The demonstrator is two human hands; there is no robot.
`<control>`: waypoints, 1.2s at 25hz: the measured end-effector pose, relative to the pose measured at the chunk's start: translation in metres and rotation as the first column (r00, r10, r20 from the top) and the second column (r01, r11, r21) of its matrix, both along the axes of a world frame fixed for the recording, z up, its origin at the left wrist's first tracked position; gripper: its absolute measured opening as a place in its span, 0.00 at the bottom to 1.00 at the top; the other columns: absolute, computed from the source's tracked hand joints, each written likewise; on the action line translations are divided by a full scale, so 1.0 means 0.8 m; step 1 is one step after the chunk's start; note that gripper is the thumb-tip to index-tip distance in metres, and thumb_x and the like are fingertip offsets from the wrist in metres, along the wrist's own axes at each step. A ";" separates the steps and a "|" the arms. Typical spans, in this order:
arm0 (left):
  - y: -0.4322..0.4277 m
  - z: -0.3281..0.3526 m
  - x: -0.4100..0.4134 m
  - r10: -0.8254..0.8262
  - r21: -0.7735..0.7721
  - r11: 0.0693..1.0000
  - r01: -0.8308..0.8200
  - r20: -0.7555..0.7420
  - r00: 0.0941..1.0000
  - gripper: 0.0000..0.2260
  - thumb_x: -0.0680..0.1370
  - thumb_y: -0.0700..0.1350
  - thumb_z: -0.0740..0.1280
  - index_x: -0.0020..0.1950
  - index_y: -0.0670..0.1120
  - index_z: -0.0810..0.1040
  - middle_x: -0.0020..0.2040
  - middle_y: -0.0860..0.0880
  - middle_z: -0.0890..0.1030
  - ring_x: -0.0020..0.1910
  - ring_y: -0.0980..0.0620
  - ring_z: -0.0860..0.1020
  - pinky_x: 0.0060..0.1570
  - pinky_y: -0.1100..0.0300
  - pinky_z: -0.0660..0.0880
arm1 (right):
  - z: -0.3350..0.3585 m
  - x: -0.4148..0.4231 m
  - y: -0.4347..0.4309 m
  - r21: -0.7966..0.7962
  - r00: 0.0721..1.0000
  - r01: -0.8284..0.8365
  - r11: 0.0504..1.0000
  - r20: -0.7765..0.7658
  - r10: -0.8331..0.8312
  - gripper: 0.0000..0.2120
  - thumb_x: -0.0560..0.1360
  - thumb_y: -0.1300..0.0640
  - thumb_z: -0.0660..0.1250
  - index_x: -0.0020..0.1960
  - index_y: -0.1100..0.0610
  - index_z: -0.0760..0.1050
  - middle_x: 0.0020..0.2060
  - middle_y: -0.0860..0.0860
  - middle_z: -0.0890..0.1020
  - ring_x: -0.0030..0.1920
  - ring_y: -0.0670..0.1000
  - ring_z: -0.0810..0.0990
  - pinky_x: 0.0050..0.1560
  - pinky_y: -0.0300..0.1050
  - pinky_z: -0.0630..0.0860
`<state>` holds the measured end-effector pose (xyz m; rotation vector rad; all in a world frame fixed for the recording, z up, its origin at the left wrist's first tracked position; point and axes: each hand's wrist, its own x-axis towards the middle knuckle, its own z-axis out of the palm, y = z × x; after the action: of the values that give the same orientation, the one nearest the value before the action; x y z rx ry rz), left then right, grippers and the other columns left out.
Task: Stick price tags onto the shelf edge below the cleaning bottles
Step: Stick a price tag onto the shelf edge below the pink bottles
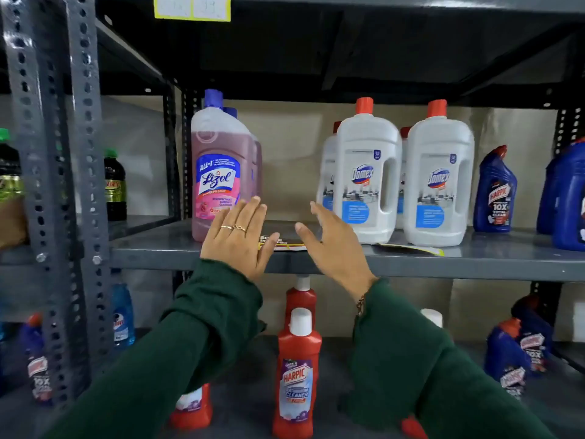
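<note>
A price tag [286, 243] with a yellow border lies flat on the grey shelf near its front edge [443, 264], between my two hands. My left hand [239, 239] is raised with fingers spread, in front of the pink Lizol bottle [218, 166]. My right hand [332, 245] is open too, its thumb pointing toward the tag, just left of the white Domex bottles [367, 179]. Neither hand holds anything. A second yellow-edged tag [411, 248] lies on the shelf in front of the Domex bottles.
Blue Harpic bottles [495, 191] stand at the right of the shelf. Red Harpic bottles [297, 375] stand on the shelf below. A perforated metal upright [63, 185] rises at left, with dark bottles [114, 185] behind it. Yellow-framed tags [192, 7] hang on the shelf above.
</note>
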<state>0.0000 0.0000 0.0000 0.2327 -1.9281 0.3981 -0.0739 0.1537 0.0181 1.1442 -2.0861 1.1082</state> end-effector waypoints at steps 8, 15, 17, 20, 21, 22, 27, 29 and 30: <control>-0.043 -0.041 0.005 0.119 -0.029 0.993 -0.118 0.011 0.993 0.27 0.79 0.56 0.42 0.40 0.43 0.75 0.37 0.45 0.83 0.35 0.44 0.79 0.39 0.57 0.76 | 0.010 -0.020 -0.049 0.426 0.948 0.261 0.866 0.056 -0.313 0.16 0.74 0.50 0.58 0.57 0.58 0.70 0.59 0.59 0.77 0.57 0.61 0.74 0.51 0.50 0.69; -0.039 -0.044 0.002 0.097 0.062 0.993 -0.099 0.028 0.995 0.28 0.78 0.57 0.40 0.39 0.43 0.74 0.35 0.44 0.80 0.34 0.43 0.77 0.40 0.55 0.61 | 0.003 -0.016 -0.043 -0.163 0.986 0.125 0.979 0.132 -0.104 0.07 0.71 0.63 0.66 0.43 0.51 0.73 0.49 0.54 0.80 0.48 0.53 0.78 0.53 0.52 0.76; -0.033 -0.043 0.006 -0.014 0.162 0.987 0.013 0.004 1.000 0.29 0.78 0.59 0.41 0.41 0.41 0.74 0.36 0.42 0.81 0.35 0.41 0.78 0.41 0.53 0.62 | 0.006 -0.007 -0.033 -0.319 0.983 0.046 0.947 0.184 0.014 0.09 0.70 0.63 0.68 0.47 0.53 0.75 0.46 0.50 0.79 0.48 0.48 0.76 0.56 0.51 0.76; -0.025 -0.027 0.009 -0.357 0.435 0.803 0.408 -0.197 0.913 0.23 0.76 0.59 0.51 0.53 0.41 0.72 0.46 0.39 0.81 0.44 0.40 0.80 0.46 0.49 0.74 | 0.003 0.012 -0.026 -0.326 0.953 -0.080 0.942 0.253 0.168 0.20 0.69 0.61 0.72 0.60 0.57 0.74 0.54 0.48 0.78 0.55 0.44 0.73 0.60 0.41 0.72; -0.021 -0.019 0.013 -0.454 0.464 0.707 0.533 -0.280 0.846 0.21 0.75 0.56 0.55 0.56 0.42 0.70 0.50 0.39 0.80 0.48 0.41 0.79 0.48 0.48 0.76 | -0.001 0.018 -0.027 -0.293 0.953 -0.100 0.951 0.245 0.176 0.19 0.69 0.61 0.72 0.59 0.57 0.75 0.57 0.50 0.79 0.56 0.44 0.73 0.61 0.41 0.71; -0.019 -0.012 0.017 -0.506 0.441 0.676 0.590 -0.303 0.807 0.20 0.74 0.54 0.57 0.58 0.42 0.70 0.53 0.38 0.78 0.51 0.41 0.78 0.50 0.48 0.76 | -0.005 0.022 -0.028 -0.268 0.959 -0.109 0.957 0.225 0.172 0.16 0.69 0.61 0.71 0.57 0.57 0.77 0.59 0.51 0.79 0.56 0.44 0.75 0.62 0.42 0.72; -0.023 -0.001 0.031 -0.416 0.165 0.899 0.407 0.025 0.909 0.13 0.74 0.48 0.60 0.46 0.41 0.79 0.42 0.41 0.84 0.43 0.40 0.79 0.46 0.51 0.73 | -0.023 0.035 -0.028 -0.212 0.990 -0.137 0.968 0.012 0.143 0.08 0.73 0.61 0.67 0.51 0.59 0.80 0.55 0.55 0.83 0.56 0.49 0.79 0.62 0.46 0.74; -0.025 -0.002 0.038 -0.408 0.183 0.902 0.392 0.063 0.911 0.13 0.74 0.48 0.60 0.42 0.42 0.79 0.39 0.43 0.84 0.41 0.41 0.79 0.46 0.53 0.70 | -0.029 0.038 -0.027 -0.141 0.990 -0.116 0.983 -0.092 0.104 0.07 0.73 0.61 0.67 0.50 0.59 0.81 0.53 0.56 0.83 0.55 0.50 0.79 0.61 0.41 0.71; -0.026 -0.005 0.040 -0.410 0.197 0.899 0.390 0.069 0.909 0.14 0.74 0.49 0.59 0.41 0.41 0.79 0.40 0.43 0.85 0.42 0.42 0.80 0.48 0.54 0.69 | -0.032 0.038 -0.026 -0.106 0.989 -0.094 0.990 -0.123 0.080 0.07 0.73 0.61 0.67 0.49 0.60 0.81 0.52 0.57 0.83 0.55 0.51 0.79 0.59 0.41 0.71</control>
<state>0.0319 -0.0207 -0.0041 -0.0763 -2.0594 -0.0406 -0.0431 0.1325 -0.0079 1.2257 -1.8756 1.1531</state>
